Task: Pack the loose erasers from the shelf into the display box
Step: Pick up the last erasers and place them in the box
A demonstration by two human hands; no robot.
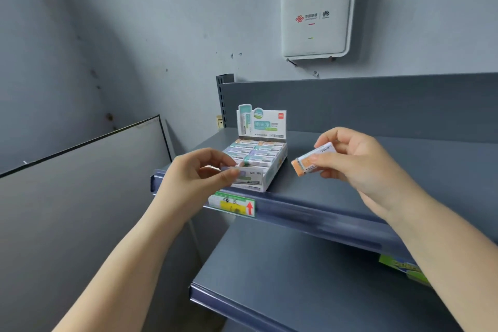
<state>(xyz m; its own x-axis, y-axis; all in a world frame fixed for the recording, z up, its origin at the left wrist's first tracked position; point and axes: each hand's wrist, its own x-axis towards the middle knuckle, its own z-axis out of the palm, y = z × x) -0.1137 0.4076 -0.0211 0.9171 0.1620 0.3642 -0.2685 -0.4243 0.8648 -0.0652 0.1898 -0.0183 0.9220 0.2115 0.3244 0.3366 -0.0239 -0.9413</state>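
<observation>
- Head view, nearest first: I see the left hand (200, 170) pinching a purple eraser (246, 176) between thumb and fingers at the box (265, 175) front edge, long axis running across the box.
- Right hand (355, 162) pinches an orange eraser (312, 159) just right of the box, clear of it, orange end pointing down-left.
- Left is nearer the front slot, as I judge; the rows behind look full.
- Shelf (350, 191) lies bare to the right; a back panel (377, 105) closes the far side.

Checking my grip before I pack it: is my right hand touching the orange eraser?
Touching. The head view shows the right hand pinching the orange eraser, fingers and thumb wrapped on its sleeve.
</observation>
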